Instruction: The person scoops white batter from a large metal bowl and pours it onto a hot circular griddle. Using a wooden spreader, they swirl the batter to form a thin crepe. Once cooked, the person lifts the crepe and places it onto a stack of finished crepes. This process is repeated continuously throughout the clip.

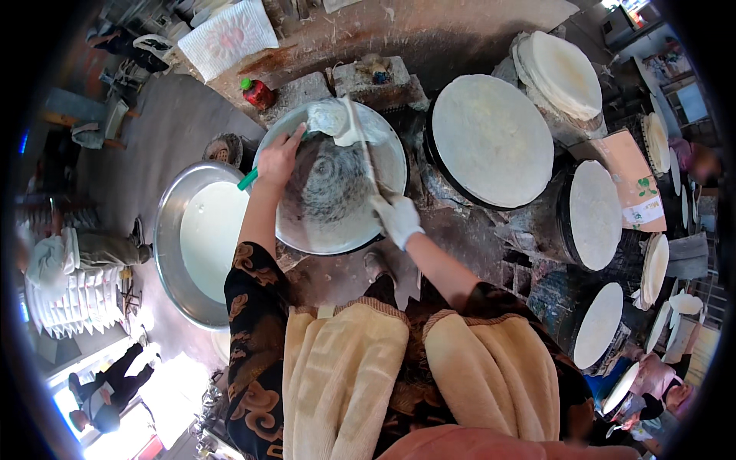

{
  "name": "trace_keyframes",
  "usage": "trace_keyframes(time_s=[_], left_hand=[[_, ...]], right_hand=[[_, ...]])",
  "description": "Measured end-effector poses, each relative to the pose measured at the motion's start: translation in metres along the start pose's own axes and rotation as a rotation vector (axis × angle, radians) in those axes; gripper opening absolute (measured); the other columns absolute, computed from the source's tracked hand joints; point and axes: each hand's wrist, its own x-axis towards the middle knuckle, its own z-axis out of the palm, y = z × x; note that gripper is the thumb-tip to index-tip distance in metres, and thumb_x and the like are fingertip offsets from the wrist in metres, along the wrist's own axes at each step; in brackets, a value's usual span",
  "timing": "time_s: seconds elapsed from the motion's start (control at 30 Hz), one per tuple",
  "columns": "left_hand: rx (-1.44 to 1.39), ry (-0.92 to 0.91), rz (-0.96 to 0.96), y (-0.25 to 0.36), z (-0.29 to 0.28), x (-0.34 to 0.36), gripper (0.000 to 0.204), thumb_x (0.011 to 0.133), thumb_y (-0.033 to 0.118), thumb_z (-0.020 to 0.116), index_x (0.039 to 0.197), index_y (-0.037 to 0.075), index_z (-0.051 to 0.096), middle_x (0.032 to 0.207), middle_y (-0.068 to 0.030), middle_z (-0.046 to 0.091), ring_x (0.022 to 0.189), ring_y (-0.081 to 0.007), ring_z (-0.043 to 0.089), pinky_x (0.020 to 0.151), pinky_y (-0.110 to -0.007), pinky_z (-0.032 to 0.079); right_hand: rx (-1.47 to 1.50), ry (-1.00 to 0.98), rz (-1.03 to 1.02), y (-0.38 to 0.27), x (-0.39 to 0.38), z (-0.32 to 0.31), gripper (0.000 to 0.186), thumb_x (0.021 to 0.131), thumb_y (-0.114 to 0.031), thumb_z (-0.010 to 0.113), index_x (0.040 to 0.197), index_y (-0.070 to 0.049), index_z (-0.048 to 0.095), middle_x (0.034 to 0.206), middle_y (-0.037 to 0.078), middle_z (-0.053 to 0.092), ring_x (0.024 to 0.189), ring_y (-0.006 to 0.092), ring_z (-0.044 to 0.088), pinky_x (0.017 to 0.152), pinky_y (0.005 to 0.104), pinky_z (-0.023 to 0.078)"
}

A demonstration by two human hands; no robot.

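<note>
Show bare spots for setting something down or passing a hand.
Widest: floor between metal basin and white towel. Narrow: between wide pan and cream cloths, partly taken by a shoe. Crowded: right side, where white discs stand close; the pan, under left hand and right hand.

Glossy metal basin (169, 245), smooth plastic handle (247, 180), matt cloth glove (400, 221), 2 fuzzy cloth towels (353, 383).

Food workshop: stacked round flatbreads (563, 77)

No lettering can be read (the pale label (642, 213) on the cardboard (613, 157) is too small).
</note>
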Motion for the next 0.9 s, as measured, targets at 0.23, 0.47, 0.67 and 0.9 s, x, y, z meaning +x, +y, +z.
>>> trace_keyframes(time_s=[0.23,0.47,0.67,0.9], left_hand=[[-0.004,0.015,-0.281,-0.044,-0.013,-0.051,0.044,0.084,0.012,0.059,0.126,0.024,0.056,0.082,-0.0098,0.057,0.072,-0.0293,0.06,0.06,-0.041,0.05],[-0.033,0.001,-0.325,-0.034,-0.015,-0.062,0.05,0.081,0.009,0.06,0.129,0.025,0.053,0.085,-0.0094,0.057,0.074,-0.031,0.06,0.062,-0.043,0.05],[-0.007,0.095,-0.496,-0.034,-0.028,-0.109,0.053,0.08,0.007,0.061,0.129,0.025,0.054,0.082,-0.0087,0.057,0.07,-0.03,0.06,0.062,-0.041,0.051],[0.056,0.145,-0.59,-0.002,-0.035,-0.131,0.049,0.08,0.008,0.061,0.126,0.023,0.056,0.08,-0.0082,0.058,0.068,-0.0299,0.06,0.061,-0.041,0.051]], right_hand=[[-0.078,-0.074,-0.132,0.004,0.012,0.02,0.043,0.086,-0.031,0.059,0.124,-0.01,0.059,0.073,0.002,0.062,0.064,0.0082,0.055,0.059,0.0246,0.044],[-0.586,0.021,-0.381,0.051,0.027,0.014,0.04,0.087,-0.032,0.057,0.121,-0.01,0.061,0.063,0.0,0.057,0.05,0.0082,0.05,0.046,0.0267,0.041],[-0.169,-0.242,0.053,-0.012,0.013,0.01,0.04,0.083,-0.036,0.064,0.11,-0.006,0.067,0.067,0.0,0.059,0.056,0.0076,0.05,0.052,0.0243,0.041],[-0.579,-0.287,-0.234,0.0,0.034,-0.011,0.04,0.085,-0.032,0.06,0.117,-0.007,0.063,0.066,0.006,0.061,0.053,0.0152,0.054,0.051,0.0309,0.045]])
